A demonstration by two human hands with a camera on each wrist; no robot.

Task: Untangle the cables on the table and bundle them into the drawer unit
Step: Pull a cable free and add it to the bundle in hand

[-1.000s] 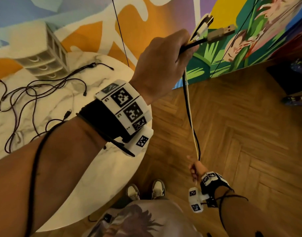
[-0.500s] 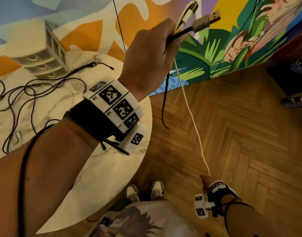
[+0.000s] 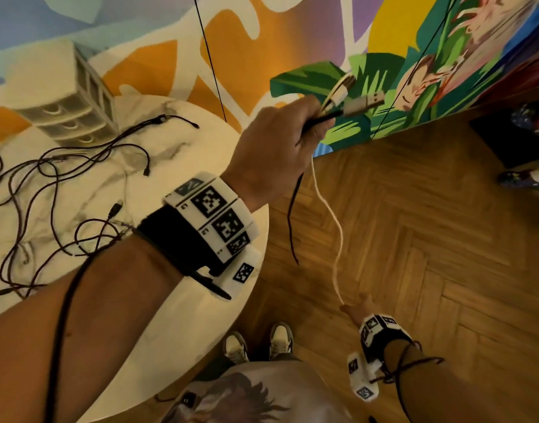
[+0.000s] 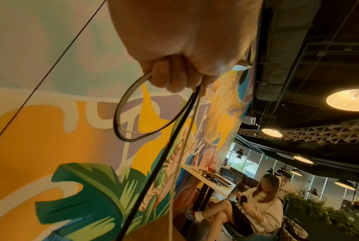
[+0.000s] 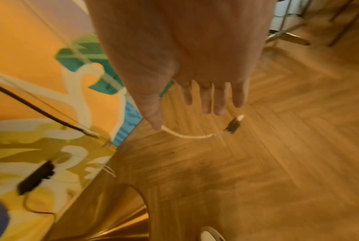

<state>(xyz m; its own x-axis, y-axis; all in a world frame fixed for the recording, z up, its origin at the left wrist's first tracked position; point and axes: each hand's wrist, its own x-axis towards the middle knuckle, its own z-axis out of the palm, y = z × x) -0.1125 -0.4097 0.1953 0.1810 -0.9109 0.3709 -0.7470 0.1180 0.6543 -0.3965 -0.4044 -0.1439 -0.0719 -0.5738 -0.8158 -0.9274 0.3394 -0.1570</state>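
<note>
My left hand (image 3: 277,148) is raised to the right of the table and grips a black cable (image 3: 291,215) and a white cable (image 3: 332,215). Their USB plugs (image 3: 364,102) stick out above the fist. In the left wrist view both cables loop below the curled fingers (image 4: 174,76). The black cable hangs free. The white cable sags down to my right hand (image 3: 355,308), low over the floor. There its tail leaves the thumb tip and ends in a small plug (image 5: 234,125). A tangle of black cables (image 3: 48,178) lies on the marble table (image 3: 185,315), in front of the white drawer unit (image 3: 66,111).
A painted mural wall (image 3: 292,41) stands behind the table, with a thin black line (image 3: 213,71) hanging before it. Wooden floor (image 3: 414,270) spreads to the right. Another person's feet (image 3: 524,178) are at the far right. My shoes (image 3: 256,346) stand by the table edge.
My right hand slid down the cables. The black cable's end slipped out of it and now hangs free. The white cable went from taut to slack, and my left hand dropped lower.
</note>
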